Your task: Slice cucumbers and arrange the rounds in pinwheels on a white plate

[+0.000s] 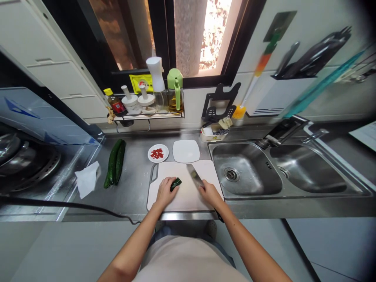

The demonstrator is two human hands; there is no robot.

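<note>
My left hand (166, 192) is closed around a short dark green piece of cucumber (176, 183) on the white cutting board (188, 201). My right hand (210, 192) grips a kitchen knife (194, 175), its blade pointing up and to the left, apart from the cucumber piece. The blade is slightly blurred and its handle is mostly hidden in my fingers. Just beyond the board sit a small white plate with chopped red pieces (157, 153) and a plain white square plate (186, 151).
Two whole cucumbers (115, 162) lie on the steel counter to the left, near a crumpled white tissue (87, 179). A double sink (246, 168) adjoins the board on the right. Bottles and jars stand on a wire rack (149, 116) below the window. A black cable (88, 206) crosses the front left.
</note>
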